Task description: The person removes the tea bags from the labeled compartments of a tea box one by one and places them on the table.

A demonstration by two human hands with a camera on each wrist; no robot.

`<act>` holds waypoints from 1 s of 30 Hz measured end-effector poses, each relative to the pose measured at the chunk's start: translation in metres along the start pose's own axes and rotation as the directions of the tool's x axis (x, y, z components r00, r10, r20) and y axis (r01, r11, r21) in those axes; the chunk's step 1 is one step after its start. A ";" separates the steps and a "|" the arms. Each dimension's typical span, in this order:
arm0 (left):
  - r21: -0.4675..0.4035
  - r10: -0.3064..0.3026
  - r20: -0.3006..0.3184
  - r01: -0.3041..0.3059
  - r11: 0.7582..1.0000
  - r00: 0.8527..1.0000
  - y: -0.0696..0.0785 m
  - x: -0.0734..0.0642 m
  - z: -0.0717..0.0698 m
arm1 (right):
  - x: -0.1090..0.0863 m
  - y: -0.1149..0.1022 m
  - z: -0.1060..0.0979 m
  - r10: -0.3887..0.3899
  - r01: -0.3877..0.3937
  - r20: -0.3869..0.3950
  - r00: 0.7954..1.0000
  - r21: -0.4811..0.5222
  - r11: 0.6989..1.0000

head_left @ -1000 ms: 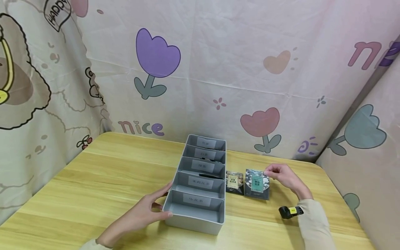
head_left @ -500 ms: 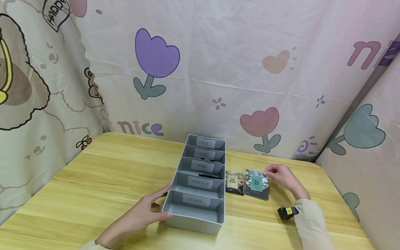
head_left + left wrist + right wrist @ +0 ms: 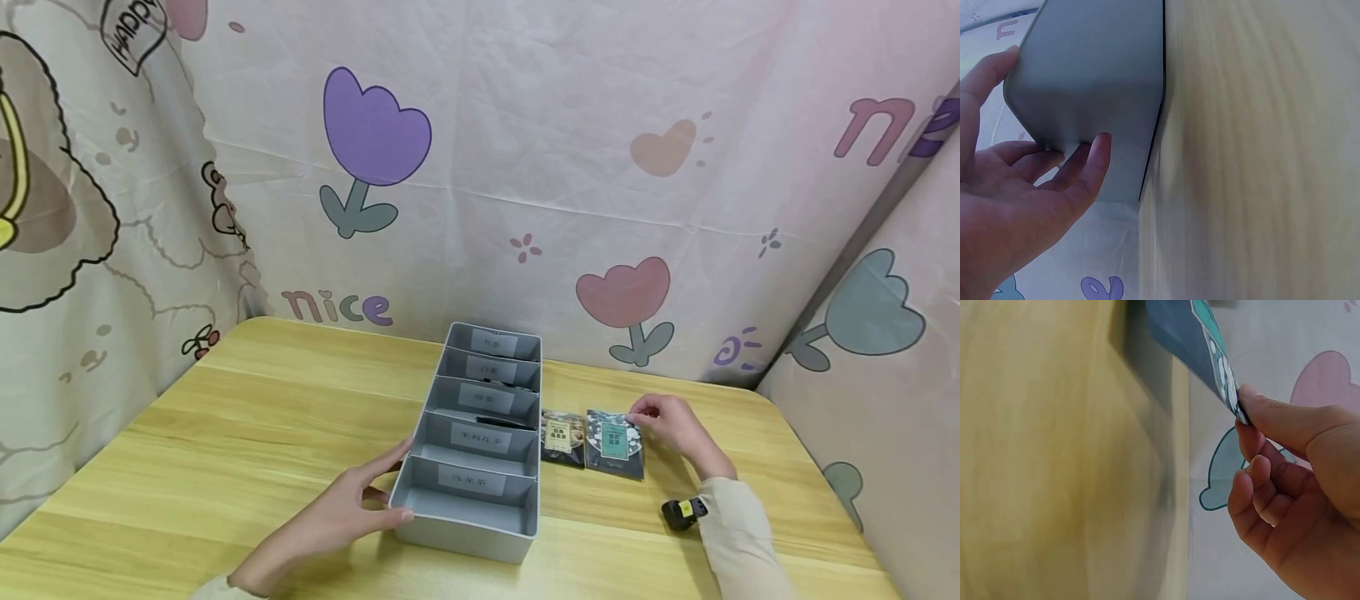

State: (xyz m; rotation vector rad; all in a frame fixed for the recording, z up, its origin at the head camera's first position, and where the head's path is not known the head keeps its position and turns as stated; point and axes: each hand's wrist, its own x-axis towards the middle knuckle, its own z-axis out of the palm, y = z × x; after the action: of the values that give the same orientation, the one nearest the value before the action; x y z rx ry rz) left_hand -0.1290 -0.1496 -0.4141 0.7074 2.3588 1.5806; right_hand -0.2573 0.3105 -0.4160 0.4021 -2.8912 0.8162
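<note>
A grey divided storage box [image 3: 487, 537] stands lengthwise on the table, a handwritten label in each compartment. At its near left corner my left hand [image 3: 348, 508] rests with thumb and fingers spread, fingertips touching the wall [image 3: 1094, 75]. My right hand [image 3: 678, 429] pinches the upper right corner of a dark tea packet [image 3: 615, 458] with a green label. In the right wrist view this packet [image 3: 1191, 344] tilts up from the thumb and index finger [image 3: 1250, 440]. Beside it, against the box, lies another tea packet [image 3: 562, 457] with a yellowish label.
Thin dark packets [image 3: 506, 423] show in some of the middle and far compartments. The wooden table [image 3: 285, 400] meets a printed curtain [image 3: 480, 167] at the back and sides. A small black camera [image 3: 681, 514] sits on the right wrist.
My right hand has shifted slightly left, and the top of the green-labelled tea packet has moved a little left with it. The left hand and the box stay put.
</note>
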 end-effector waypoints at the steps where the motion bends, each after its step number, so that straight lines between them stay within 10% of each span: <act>1: -0.002 0.000 0.000 0.000 1.000 1.000 0.000 0.000 0.000 | 0.000 0.000 0.000 0.000 0.000 -0.001 1.000 -0.001 1.000; 30: -0.001 -0.018 0.002 0.018 1.000 1.000 0.001 0.000 -0.001 | 0.004 -0.002 0.002 0.060 -0.060 -0.009 0.998 -0.023 0.998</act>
State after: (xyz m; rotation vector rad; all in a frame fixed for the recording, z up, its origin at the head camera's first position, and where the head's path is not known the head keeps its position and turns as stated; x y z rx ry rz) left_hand -0.1294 -0.1498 -0.4130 0.6850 2.3562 1.5723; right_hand -0.2605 0.3065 -0.4160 0.3103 -2.9147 0.7904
